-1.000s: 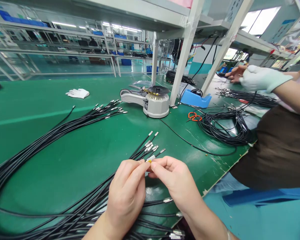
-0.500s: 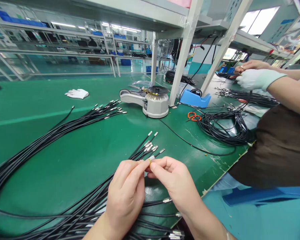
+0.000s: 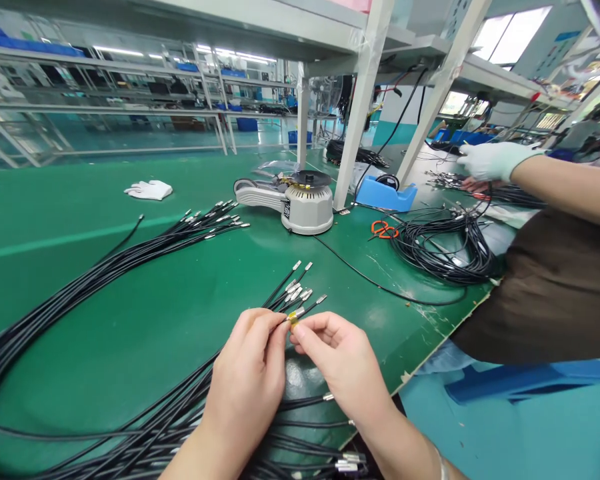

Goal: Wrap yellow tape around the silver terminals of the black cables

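My left hand (image 3: 247,377) pinches a black cable just behind its silver metal connector (image 3: 300,311). At the neck of that connector sits a small piece of yellow tape (image 3: 293,319), and the thumb and forefinger of my right hand (image 3: 347,363) are closed on it. Just beyond my fingertips, several other silver cable ends (image 3: 294,289) lie fanned out on the green table mat (image 3: 190,327). More black cables (image 3: 165,413) run beneath my left hand and forearm, with connectors (image 3: 350,461) at the near table edge. My palms hide part of the held cable.
A white-grey round tape dispenser (image 3: 307,210) stands ahead, beside a blue tape holder (image 3: 387,195). Orange-handled scissors (image 3: 384,230) lie near a coiled cable bundle (image 3: 445,247). A white glove (image 3: 149,190) rests at left. At right, a co-worker's gloved hand (image 3: 497,161) handles cables.
My left fingers have drawn back a little from the connector, so more of the yellow tape shows. The view has shifted slightly. The co-worker's bare hand has moved down toward the cables.
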Motion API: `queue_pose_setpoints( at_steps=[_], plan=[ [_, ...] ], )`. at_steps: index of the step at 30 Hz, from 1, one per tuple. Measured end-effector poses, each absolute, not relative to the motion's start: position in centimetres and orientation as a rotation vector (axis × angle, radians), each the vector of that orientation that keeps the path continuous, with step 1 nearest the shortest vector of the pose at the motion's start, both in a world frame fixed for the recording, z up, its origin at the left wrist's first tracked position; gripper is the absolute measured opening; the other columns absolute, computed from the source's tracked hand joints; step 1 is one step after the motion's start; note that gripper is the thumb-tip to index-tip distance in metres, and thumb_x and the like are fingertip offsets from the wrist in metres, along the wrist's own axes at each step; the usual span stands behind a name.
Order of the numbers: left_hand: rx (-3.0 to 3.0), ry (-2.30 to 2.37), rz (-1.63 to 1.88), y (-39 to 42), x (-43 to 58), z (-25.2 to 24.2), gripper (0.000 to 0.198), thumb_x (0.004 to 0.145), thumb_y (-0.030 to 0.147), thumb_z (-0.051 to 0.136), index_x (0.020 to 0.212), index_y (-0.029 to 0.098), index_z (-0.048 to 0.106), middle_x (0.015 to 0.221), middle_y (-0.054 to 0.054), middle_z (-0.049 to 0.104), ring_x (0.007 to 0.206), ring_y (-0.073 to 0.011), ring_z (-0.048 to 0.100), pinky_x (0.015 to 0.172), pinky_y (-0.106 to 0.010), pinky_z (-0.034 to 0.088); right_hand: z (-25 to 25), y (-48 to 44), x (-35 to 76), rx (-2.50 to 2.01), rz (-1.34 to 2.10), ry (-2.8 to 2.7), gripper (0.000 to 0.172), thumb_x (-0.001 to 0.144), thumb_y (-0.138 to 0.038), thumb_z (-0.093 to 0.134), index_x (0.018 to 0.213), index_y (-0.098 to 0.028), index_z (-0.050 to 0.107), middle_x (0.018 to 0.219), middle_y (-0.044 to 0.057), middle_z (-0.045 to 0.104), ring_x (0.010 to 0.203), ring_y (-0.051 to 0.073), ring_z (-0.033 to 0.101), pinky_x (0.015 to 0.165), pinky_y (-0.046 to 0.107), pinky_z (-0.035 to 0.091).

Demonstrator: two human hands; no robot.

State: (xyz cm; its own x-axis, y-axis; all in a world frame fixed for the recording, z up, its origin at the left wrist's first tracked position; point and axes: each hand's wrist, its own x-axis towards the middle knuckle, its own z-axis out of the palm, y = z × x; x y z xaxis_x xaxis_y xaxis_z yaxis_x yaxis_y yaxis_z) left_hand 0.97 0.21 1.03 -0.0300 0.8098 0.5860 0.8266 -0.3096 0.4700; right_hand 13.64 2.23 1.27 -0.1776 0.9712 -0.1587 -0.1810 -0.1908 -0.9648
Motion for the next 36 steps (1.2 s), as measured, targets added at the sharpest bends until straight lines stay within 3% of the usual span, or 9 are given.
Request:
queue_pose_setpoints(
  at_steps=[23,29,33,36],
  plan=[
    [-2.265,-2.344,-1.455,-0.3,1.2,3.0,0.026,0.085,0.036,0.047,0.066,0.022,0.058,0.058,0.003,0.057,0.054,-0.0127,0.053,0.051,-0.023,0.04,2.4,2.2,14.0,-1.183,1.418,-1.201,0.016,0.073,-0.032,0.066,0.071,-0.016,0.065,0.067,0.002,0.068,0.063,0.015,0.062,0.062,0.026,0.051],
    [-2.238,-2.8,-1.86,-0.1,1.2,3.3,0.029,0.081,0.043,0.052,0.067,0.018,0.057,0.049,0.006,0.048,0.04,-0.0083,0.045,0.044,-0.021,0.035,2.1,2.3,14.1,-1.194,1.401,-1.254,0.018,0.075,-0.033,0.065,0.072,-0.016,0.065,0.068,0.003,0.068,0.063,0.014,0.062,0.063,0.026,0.05],
    [-2.361,-2.803,-2.305,0.2,0.3,2.9,0.026,0.08,0.039,0.057,0.067,0.017,0.057,0.049,0.005,0.05,0.038,-0.0066,0.045,0.043,-0.019,0.034,1.6,2.5,14.4,-1.135,1.385,-1.318,0.018,0.077,-0.034,0.064,0.073,-0.016,0.066,0.07,0.003,0.069,0.064,0.015,0.063,0.064,0.027,0.051],
    [-2.497,-2.846,-2.557,0.3,-0.4,2.8,0.025,0.08,0.037,0.058,0.066,0.016,0.058,0.047,0.004,0.048,0.034,-0.0049,0.04,0.036,-0.017,0.027,1.4,2.8,15.1,-1.06,1.267,-1.474,0.016,0.078,-0.033,0.064,0.075,-0.018,0.066,0.074,0.003,0.07,0.067,0.015,0.063,0.066,0.027,0.05]
  ],
)
